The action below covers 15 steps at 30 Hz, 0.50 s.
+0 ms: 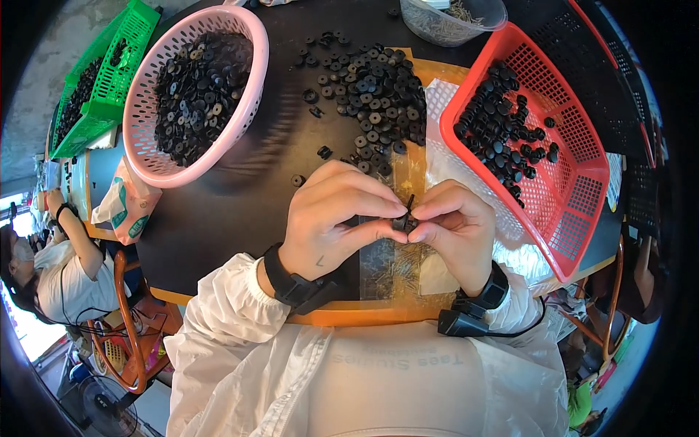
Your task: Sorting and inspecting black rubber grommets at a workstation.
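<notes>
In front of my chest, my left hand (326,213) and my right hand (460,229) meet, thumbs and fingertips pinched together on a small black round part (400,222). A thin dark point sticks up from it between the fingers. My fingertips hide most of its shape. Just beyond my hands lies a loose pile of black discs (382,98), many with a hole in the middle. Below the hands, thin metal pins (408,269) lie scattered on the taped strip near the table edge.
At the left, a pink basket (256,80) is full of black discs, beside a green crate (116,80) and a tissue pack (131,204). A red basket (575,197) with black round parts stands right. A clear tub (437,25) holds pins. Another person (73,269) sits at the left.
</notes>
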Tool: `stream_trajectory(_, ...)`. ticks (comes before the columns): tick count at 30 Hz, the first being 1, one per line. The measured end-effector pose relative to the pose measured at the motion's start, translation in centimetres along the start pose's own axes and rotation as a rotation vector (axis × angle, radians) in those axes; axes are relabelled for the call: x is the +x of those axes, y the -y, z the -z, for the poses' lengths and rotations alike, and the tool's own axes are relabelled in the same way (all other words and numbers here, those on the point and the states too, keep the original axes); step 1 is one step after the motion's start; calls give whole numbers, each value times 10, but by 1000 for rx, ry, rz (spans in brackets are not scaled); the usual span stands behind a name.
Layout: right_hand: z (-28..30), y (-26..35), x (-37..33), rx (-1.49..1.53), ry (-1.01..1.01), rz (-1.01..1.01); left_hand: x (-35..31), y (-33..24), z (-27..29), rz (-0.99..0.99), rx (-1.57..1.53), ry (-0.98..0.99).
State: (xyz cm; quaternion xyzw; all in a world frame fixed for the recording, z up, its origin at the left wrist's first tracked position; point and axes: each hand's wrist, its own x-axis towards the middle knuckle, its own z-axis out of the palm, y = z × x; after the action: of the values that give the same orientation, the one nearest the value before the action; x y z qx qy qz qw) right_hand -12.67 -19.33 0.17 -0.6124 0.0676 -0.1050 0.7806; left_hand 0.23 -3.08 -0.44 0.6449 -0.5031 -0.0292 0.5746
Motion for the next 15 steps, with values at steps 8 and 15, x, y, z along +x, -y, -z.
stream_trajectory(8, -3, 2, 0, -69, 32, 39, -1, 0, -1, 39, -1, -33)
stream_trajectory(15, -3, 1, -1, 57, 31, 19, -1, -2, -2, 26, 8, -61)
